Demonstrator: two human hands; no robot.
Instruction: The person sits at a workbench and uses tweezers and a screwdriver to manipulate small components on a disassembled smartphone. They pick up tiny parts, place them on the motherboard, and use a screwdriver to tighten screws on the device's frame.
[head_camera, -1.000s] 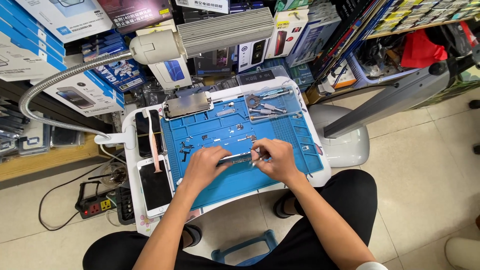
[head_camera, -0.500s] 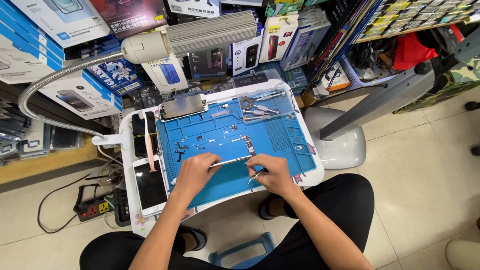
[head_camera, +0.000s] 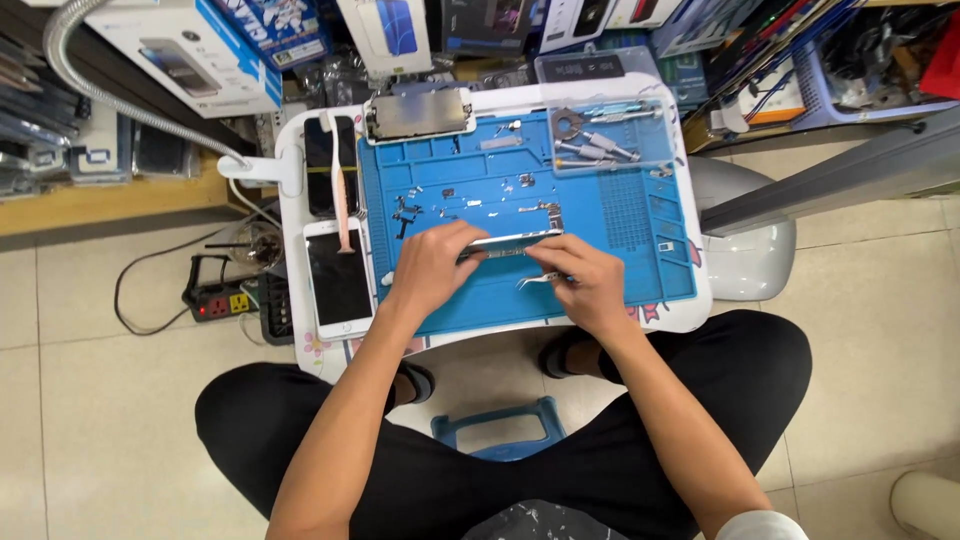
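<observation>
On the blue repair mat (head_camera: 600, 200) my left hand (head_camera: 430, 265) grips the near end of a thin silver phone frame (head_camera: 515, 241), tilted up on its edge. Just right of it, my right hand (head_camera: 580, 280) pinches metal tweezers (head_camera: 535, 280) whose tips point left, under the frame. Several small screws and parts (head_camera: 440, 205) lie scattered on the mat behind my hands.
A white phone (head_camera: 338, 275) and a dark phone (head_camera: 325, 165) with a flex strip lie on the small white table's (head_camera: 700, 300) left side. A detached screen (head_camera: 420, 113) and a clear tool tray (head_camera: 610, 135) sit at the back. A power strip (head_camera: 215, 300) lies on the floor left.
The view has dipped closer over the table. Both hands stay on the phone frame; the tweezers in my right hand have shifted slightly under it.
</observation>
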